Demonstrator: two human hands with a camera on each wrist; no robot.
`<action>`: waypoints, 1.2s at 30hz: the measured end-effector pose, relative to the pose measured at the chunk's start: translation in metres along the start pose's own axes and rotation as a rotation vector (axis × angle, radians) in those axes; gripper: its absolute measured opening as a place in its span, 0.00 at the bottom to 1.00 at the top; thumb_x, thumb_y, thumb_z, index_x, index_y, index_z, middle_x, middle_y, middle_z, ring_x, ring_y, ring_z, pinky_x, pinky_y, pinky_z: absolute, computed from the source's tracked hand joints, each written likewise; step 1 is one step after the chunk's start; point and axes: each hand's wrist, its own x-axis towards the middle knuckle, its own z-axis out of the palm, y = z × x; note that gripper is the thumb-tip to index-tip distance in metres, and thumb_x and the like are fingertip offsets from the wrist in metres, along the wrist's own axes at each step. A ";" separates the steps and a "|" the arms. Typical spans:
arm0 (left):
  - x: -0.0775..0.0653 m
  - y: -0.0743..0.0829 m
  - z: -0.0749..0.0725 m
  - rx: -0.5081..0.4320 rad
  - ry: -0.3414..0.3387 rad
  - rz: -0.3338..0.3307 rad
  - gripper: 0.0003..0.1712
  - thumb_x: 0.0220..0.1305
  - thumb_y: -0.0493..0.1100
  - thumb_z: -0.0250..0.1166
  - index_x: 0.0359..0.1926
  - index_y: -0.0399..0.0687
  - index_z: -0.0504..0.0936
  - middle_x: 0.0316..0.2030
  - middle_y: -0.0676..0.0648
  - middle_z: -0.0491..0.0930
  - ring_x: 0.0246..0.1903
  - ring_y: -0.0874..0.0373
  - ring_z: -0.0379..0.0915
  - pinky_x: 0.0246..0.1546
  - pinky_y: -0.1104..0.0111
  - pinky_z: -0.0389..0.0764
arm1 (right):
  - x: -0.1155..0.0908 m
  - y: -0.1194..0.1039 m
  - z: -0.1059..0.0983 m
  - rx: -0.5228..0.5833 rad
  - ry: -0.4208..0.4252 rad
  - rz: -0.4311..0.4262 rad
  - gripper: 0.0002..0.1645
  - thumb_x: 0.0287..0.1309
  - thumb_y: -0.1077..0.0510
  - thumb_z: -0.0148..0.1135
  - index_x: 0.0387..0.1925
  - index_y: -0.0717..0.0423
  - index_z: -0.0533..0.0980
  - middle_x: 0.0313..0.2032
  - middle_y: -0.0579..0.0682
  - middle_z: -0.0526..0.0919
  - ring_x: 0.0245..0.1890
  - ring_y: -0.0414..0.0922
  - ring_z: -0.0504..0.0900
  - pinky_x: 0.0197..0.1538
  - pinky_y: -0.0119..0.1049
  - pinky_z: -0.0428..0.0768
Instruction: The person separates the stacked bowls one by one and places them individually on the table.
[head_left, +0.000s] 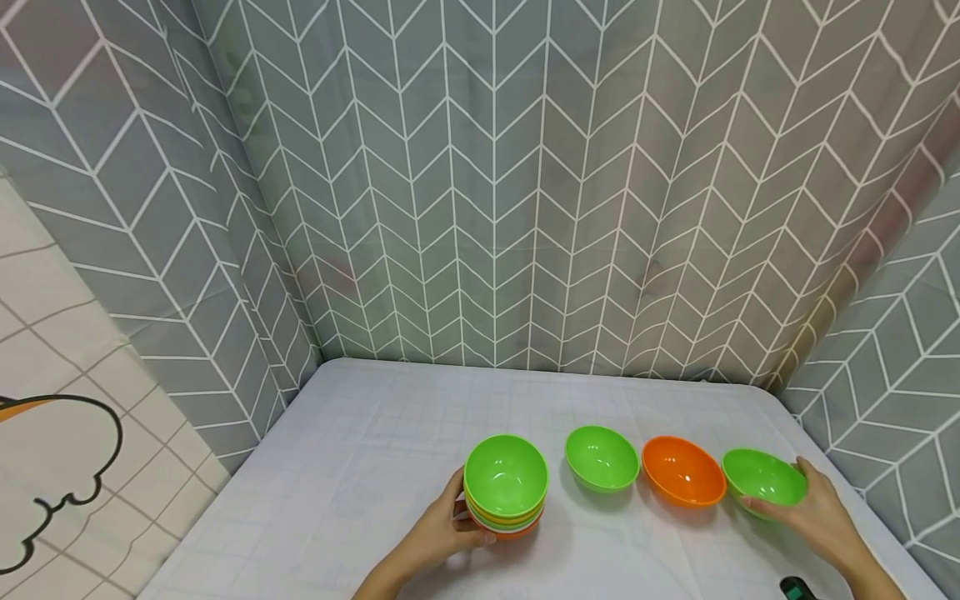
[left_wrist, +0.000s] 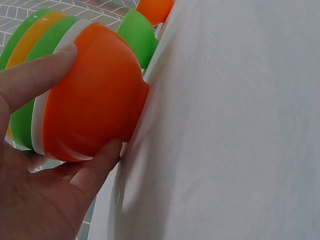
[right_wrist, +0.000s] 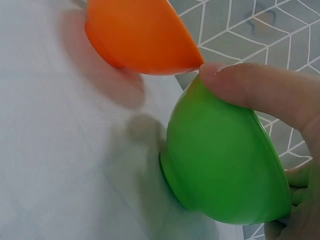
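Observation:
My left hand [head_left: 447, 525] grips a stack of nested bowls [head_left: 507, 475] from its left side. Green is on top, with yellow, green and white bowls below it and an orange bowl [left_wrist: 95, 95] at the bottom. In the left wrist view the thumb presses the stack's side, and a fingertip is by the orange bowl's foot. At the far right, my right hand [head_left: 817, 510] holds a single green bowl [right_wrist: 225, 155], thumb on one side and fingers round the other. Beside it sits an orange bowl [head_left: 683, 472], then another green bowl [head_left: 602, 459] nearer the stack.
A white cloth [head_left: 337, 467] covers the table. Behind it hangs a grey curtain [head_left: 495, 208] with white chevron lines, which also runs along both sides. A small dark object [head_left: 797, 587] lies at the front edge near my right forearm.

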 end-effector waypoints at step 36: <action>-0.001 0.000 0.000 0.012 0.005 -0.012 0.59 0.51 0.44 0.76 0.76 0.51 0.47 0.70 0.39 0.56 0.61 0.39 0.66 0.57 0.60 0.75 | -0.006 -0.085 0.001 0.100 -0.020 -0.208 0.65 0.49 0.50 0.75 0.74 0.67 0.41 0.67 0.74 0.51 0.64 0.75 0.51 0.55 0.77 0.53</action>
